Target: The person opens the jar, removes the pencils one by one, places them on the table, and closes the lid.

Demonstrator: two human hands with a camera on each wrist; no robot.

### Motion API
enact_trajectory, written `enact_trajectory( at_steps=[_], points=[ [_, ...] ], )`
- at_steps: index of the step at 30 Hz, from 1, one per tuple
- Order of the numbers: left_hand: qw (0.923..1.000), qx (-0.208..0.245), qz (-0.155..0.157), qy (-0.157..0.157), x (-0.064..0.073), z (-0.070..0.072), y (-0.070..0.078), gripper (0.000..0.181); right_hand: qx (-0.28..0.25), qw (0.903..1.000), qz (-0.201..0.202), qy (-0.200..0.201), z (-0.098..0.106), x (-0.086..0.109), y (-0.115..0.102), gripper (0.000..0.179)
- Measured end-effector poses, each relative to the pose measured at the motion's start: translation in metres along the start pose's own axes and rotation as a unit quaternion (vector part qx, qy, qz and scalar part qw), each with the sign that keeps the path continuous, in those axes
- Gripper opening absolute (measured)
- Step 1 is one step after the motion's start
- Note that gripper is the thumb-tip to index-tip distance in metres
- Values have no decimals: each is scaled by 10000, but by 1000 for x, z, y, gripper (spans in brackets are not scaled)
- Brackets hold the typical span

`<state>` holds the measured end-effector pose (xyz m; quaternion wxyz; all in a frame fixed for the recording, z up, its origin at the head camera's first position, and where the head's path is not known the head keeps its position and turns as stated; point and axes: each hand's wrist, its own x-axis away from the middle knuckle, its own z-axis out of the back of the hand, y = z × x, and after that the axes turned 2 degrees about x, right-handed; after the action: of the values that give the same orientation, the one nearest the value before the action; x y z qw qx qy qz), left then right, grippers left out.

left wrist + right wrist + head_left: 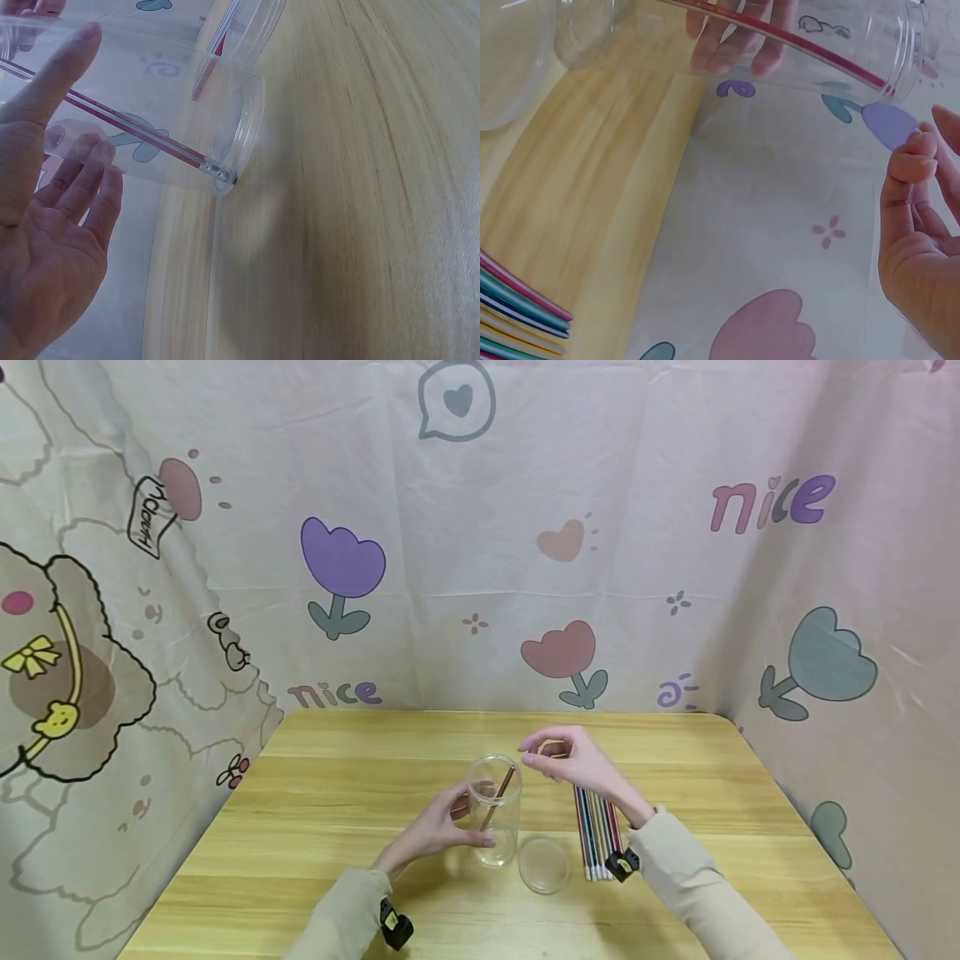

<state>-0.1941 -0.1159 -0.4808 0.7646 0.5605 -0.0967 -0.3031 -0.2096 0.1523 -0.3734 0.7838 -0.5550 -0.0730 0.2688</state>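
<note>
A clear jar stands upright on the table, with my left hand gripping its side between thumb and fingers. Inside it leans one red pencil; its eraser end is down at the jar's base and its other end is near the rim. Just right of the jar's mouth is my right hand, fingers loosely bent and holding nothing. In the right wrist view, this hand is apart from the rim.
A round clear lid lies flat on the wooden table, close to the jar's right side. Several striped pencils lie side by side farther right, partly under my right forearm. Behind the table hangs a printed cloth.
</note>
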Motion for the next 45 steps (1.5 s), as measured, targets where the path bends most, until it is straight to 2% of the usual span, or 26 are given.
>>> enact_trajectory(
  at_steps=[5,9,14,20,30,45],
  points=[
    [9999,81,-43,-55,0,0,0,83,89,9989,9,-468,-3,-6,-5,19],
    [9999,71,-77,-56,0,1,-2,82,259,9976,16,-640,-4,-9,-9,15],
    [10000,-25,-81,-18,-1,1,-3,80,428,9967,-10,-689,-5,-12,-10,14],
    [10000,-23,-54,-15,0,0,-2,79,638,9961,165,-580,-5,-14,-9,14],
    [9998,-92,-163,-21,0,0,-3,81,648,9950,321,-693,-6,-17,-8,14],
    [9999,-70,-104,-1,1,0,-1,81,1184,9850,828,-947,-4,-27,-12,10]
  ],
)
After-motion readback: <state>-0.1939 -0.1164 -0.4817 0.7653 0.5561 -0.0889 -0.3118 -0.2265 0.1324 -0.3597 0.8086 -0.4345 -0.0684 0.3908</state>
